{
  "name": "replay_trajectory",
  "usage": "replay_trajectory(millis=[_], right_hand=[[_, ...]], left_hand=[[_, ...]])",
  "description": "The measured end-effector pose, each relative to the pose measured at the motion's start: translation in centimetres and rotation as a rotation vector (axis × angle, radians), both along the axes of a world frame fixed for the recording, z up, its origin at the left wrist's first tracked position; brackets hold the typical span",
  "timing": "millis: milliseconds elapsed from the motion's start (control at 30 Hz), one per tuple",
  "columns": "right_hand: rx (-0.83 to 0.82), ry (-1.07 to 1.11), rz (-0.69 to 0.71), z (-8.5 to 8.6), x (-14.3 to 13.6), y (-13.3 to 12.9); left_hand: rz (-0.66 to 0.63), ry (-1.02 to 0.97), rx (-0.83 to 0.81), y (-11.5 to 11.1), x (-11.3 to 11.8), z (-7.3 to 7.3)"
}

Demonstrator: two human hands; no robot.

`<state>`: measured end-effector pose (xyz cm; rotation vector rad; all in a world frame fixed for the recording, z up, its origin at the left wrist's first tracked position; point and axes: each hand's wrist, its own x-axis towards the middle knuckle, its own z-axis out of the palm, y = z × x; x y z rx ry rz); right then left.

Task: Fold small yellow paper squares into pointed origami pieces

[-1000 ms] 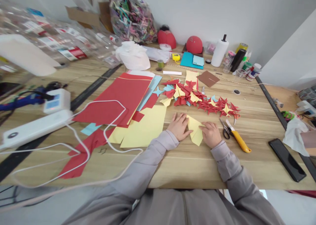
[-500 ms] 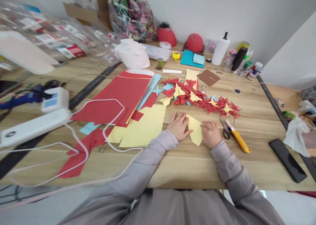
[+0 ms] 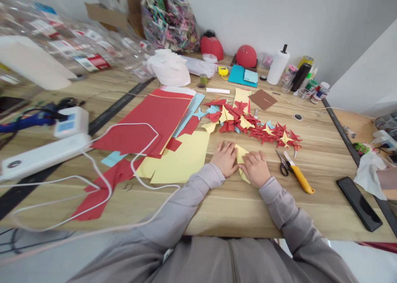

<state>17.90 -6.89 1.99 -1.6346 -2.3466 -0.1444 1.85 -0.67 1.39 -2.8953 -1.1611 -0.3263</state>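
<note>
A small folded piece of yellow paper (image 3: 242,154) lies on the wooden table between my hands. My left hand (image 3: 223,159) rests at its left edge, fingers stretched out, thumb pointing at the paper. Across the paper's right part lies my right hand (image 3: 255,168), its fingers extended and pressing down, hiding much of the sheet. Beyond them is a heap of folded red paper pieces (image 3: 237,113) mixed with yellow and blue ones, among them a yellow folded star (image 3: 285,139).
Yellow sheets (image 3: 182,167) and red sheets (image 3: 145,117) lie to the left, crossed by a white cable (image 3: 136,179). On the right are scissors (image 3: 283,167), a yellow-handled cutter (image 3: 300,176) and a black phone (image 3: 359,203). A brown paper square (image 3: 263,99) lies farther back.
My right hand has moved left from the paper's right edge onto it, and the paper's right side is now folded over. My left hand stays in place.
</note>
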Motion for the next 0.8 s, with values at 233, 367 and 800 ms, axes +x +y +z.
replay_trajectory(millis=[233,367,800], right_hand=[[-0.113,-0.063,0.011,0.9,-1.5,1.0],[-0.139,-0.109,-0.006,1.2,-1.9,0.8],[-0.162,-0.105,0.032,1.0,-1.3,0.5]], left_hand=[[0.0,0.049,-0.038,0.1,-0.1,0.0],[-0.002,0.06,-0.072,0.1,-0.2,0.1],[-0.063,0.03,-0.151,0.6,-1.2,0.4]])
